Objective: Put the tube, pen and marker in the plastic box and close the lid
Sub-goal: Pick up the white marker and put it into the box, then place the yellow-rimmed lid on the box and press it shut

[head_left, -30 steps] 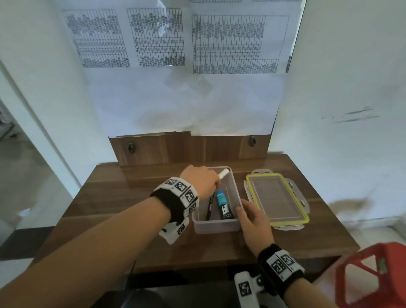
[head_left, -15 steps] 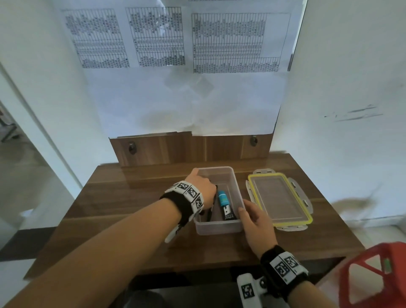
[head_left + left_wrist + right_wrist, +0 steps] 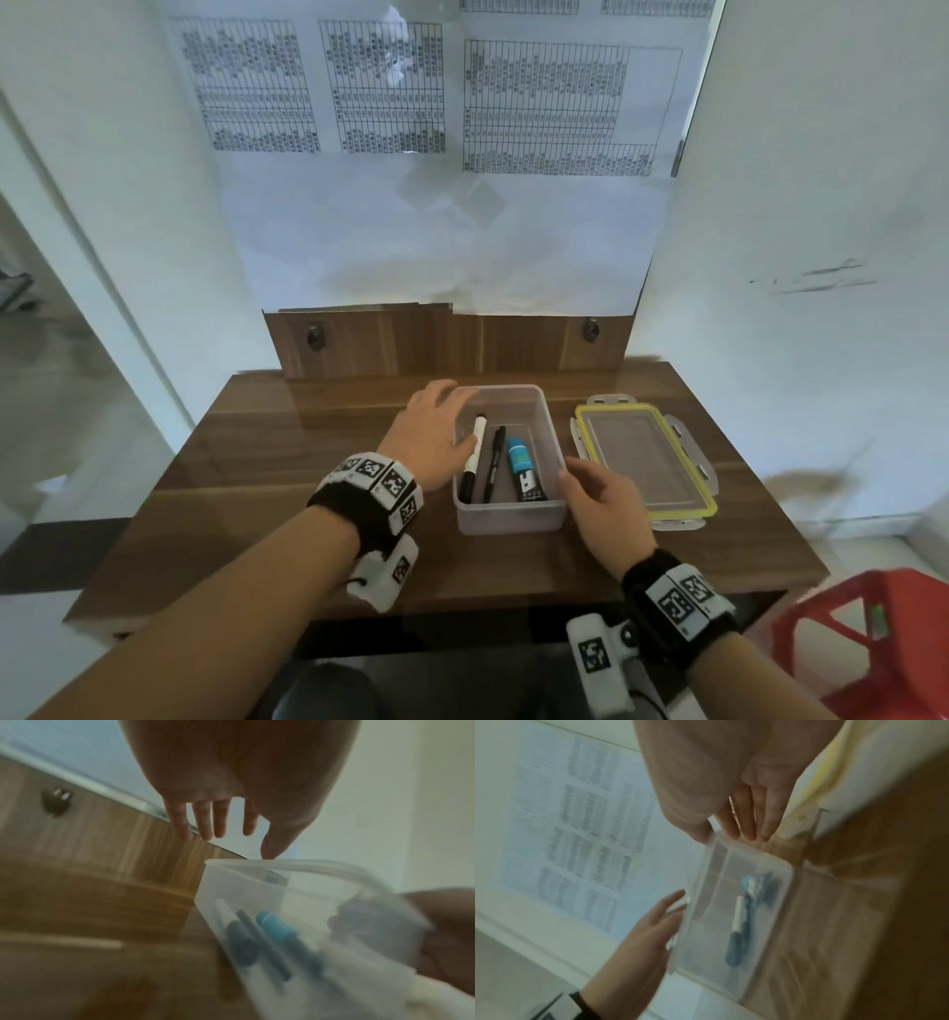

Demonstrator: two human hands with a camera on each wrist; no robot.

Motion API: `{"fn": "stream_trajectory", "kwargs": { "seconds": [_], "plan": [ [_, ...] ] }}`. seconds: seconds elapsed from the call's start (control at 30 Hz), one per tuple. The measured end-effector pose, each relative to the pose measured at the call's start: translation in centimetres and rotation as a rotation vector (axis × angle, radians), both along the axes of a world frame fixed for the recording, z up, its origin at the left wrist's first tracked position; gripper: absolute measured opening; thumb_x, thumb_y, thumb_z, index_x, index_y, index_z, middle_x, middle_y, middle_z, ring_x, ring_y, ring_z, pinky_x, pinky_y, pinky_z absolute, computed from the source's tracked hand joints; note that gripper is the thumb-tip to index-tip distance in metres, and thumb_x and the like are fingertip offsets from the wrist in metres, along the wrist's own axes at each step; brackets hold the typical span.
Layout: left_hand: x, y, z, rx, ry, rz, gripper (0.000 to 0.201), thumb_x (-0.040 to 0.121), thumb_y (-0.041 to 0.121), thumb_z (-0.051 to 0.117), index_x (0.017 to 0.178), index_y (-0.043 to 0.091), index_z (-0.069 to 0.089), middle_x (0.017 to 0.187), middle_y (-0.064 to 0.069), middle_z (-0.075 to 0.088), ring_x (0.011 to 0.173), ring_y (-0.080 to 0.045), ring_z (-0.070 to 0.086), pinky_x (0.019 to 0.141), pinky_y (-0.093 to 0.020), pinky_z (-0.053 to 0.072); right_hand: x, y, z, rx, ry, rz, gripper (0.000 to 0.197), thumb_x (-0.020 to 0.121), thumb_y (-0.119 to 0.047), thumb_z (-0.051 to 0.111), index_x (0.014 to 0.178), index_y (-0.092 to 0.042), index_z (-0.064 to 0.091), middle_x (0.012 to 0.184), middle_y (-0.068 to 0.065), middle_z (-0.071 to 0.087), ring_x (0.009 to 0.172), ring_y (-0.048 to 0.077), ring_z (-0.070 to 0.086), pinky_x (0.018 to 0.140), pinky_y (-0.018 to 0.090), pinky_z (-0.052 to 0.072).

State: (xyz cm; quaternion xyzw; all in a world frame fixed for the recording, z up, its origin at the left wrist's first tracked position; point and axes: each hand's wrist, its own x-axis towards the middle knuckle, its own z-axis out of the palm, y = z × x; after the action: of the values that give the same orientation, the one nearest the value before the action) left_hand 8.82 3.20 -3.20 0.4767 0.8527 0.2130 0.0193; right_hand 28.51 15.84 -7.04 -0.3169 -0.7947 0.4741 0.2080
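Your plastic box (image 3: 513, 516) stands open on the wooden table (image 3: 267, 462), and I use it as the landmark. Inside it lie side by side the marker (image 3: 473, 457) by the left wall, the pen (image 3: 494, 462) in the middle and the tube (image 3: 524, 470) to the right. Your left hand (image 3: 434, 437) is at the box's left wall with fingers spread and straight, holding nothing. Your right hand (image 3: 601, 501) is at the near right corner, fingers straight and close together. The lid (image 3: 644, 457) with the yellow rim lies flat just right of the box.
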Motion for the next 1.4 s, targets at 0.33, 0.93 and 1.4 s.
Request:
{"fn": "stream_trajectory", "kwargs": {
  "seconds": [0.33, 0.93, 1.4],
  "plan": [
    [1.7, 0.3, -1.8, 0.237, -0.742, 0.360, 0.080, 0.089, 0.035, 0.064, 0.154, 0.026, 0.019, 0.155, -0.007, 0.037, 0.138, -0.027, 0.040, 0.112, -0.046, 0.036, 4.9, 5.7, 0.8, 0.490, -0.584, 0.074, 0.053, 0.076, -0.035, 0.071, 0.127, -0.023, 0.061, 0.143, 0.001, 0.051, 0.128, 0.022, 0.049, 0.107, 0.035, 0.037],
    [1.8, -0.9, -0.4, 0.158, -0.661, 0.348, 0.076, 0.091, 0.035, 0.061, 0.153, 0.023, 0.019, 0.154, -0.008, 0.038, 0.136, -0.028, 0.043, 0.108, -0.038, 0.038, 3.3, 7.9, 8.5, -0.040, 0.294, -0.553, 0.020, 0.084, -0.030, 0.060, 0.072, -0.016, 0.068, 0.072, 0.001, 0.073, 0.084, 0.026, 0.068, 0.081, 0.043, 0.056],
    [-4.4, 2.8, 2.7, -0.004, -0.521, 0.186, 0.054, 0.093, 0.033, 0.058, 0.142, 0.013, 0.047, 0.146, -0.008, 0.050, 0.130, -0.024, 0.050, 0.108, -0.033, 0.039, 0.2, -5.1, 4.9, -1.046, 0.451, -0.331, 0.022, 0.095, -0.007, 0.054, 0.112, 0.004, 0.062, 0.098, 0.021, 0.071, 0.091, 0.028, 0.070, 0.077, 0.035, 0.060]
  ]
}}
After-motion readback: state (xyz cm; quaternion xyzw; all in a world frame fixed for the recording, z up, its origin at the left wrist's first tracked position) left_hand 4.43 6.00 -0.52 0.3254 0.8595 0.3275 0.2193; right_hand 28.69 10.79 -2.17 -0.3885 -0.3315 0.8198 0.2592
